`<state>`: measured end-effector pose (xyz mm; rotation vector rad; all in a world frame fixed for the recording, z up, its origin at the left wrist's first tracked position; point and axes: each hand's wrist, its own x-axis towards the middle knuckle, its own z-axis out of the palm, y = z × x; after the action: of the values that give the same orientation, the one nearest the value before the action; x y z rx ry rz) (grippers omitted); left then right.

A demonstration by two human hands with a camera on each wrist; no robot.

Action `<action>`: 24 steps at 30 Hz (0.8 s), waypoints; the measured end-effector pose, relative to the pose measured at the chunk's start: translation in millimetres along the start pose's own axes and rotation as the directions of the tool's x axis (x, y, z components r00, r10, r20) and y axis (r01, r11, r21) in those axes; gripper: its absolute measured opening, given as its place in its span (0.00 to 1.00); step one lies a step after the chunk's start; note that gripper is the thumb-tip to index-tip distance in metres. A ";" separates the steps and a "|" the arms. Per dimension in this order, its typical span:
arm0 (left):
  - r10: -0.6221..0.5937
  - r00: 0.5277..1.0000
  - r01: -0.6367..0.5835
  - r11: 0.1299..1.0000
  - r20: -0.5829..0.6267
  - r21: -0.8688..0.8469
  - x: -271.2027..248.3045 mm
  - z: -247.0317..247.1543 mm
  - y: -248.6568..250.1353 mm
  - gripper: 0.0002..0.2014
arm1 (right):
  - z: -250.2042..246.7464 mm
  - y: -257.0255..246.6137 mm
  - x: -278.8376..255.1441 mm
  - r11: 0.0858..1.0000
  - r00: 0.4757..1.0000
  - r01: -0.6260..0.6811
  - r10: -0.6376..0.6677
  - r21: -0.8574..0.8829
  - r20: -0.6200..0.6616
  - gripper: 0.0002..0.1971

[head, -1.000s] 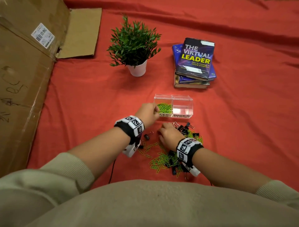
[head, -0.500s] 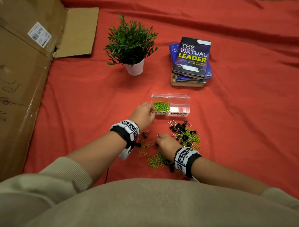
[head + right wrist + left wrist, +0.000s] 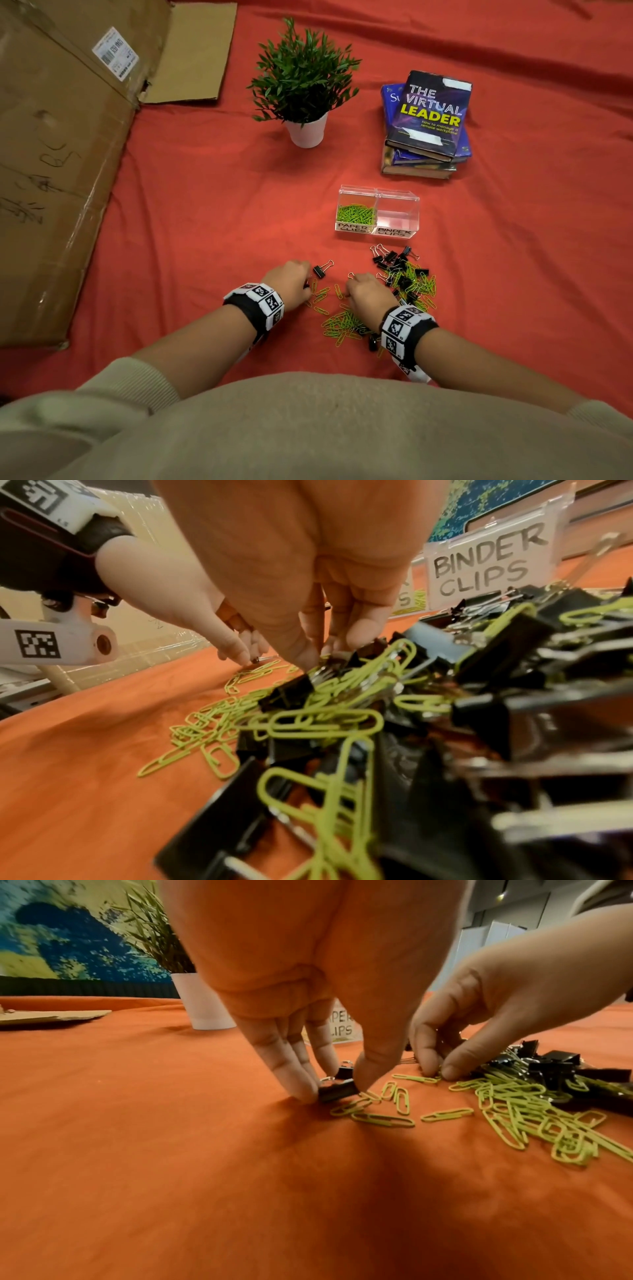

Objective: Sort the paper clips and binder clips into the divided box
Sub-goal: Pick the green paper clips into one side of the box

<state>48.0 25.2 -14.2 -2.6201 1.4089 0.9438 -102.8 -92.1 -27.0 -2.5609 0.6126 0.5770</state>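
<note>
Fingers of the left hand (image 3: 308, 1053) pinch a small black metal binder clip (image 3: 337, 1091) off the red cloth, right hand (image 3: 441, 1053) nipping a green paper clip (image 3: 416, 1079), both presumably bound for the clear divided plastic box (image 3: 376, 214) beyond.

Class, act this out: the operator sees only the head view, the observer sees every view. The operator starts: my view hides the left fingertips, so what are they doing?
Observer: The left hand pinches a black binder clip between thumb and fingers, down on the red cloth.
Operator: And the right hand?
Observer: The right hand has its fingertips pressed at the end of a green paper clip; whether they grip it, I cannot tell.
Operator: What is beyond the plant?
Observer: A blue and yellow painted wall.
</note>
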 end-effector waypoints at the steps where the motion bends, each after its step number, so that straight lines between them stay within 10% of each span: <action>1: 0.003 1.000 -0.003 1.000 -0.026 -0.020 0.8 -1.5 -1.6 0.12 | -0.3 2.3 0.7 1.000 1.000 -0.007 0.007 0.006 -0.010 0.13; 7: -0.004 0.985 0.003 1.000 -0.170 -0.011 1.6 -9.6 -6.8 0.12 | -5.9 4.4 8.7 0.999 0.994 -0.046 0.049 0.029 -0.100 0.13; 17: 0.174 0.983 -0.176 0.984 0.056 0.041 -13.3 14.0 -4.5 0.26 | 8.1 -22.1 -1.0 0.996 0.994 0.084 -0.082 0.026 -0.075 0.24; 24: 0.142 0.987 -0.151 0.980 0.072 0.128 -13.8 8.6 2.7 0.11 | 14.2 -19.8 -15.8 0.980 0.985 0.173 -0.173 -0.098 0.002 0.35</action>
<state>36.0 36.5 -13.4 -2.3988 1.6082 0.9015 -109.8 -64.1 -24.6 -2.6747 0.3662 0.5515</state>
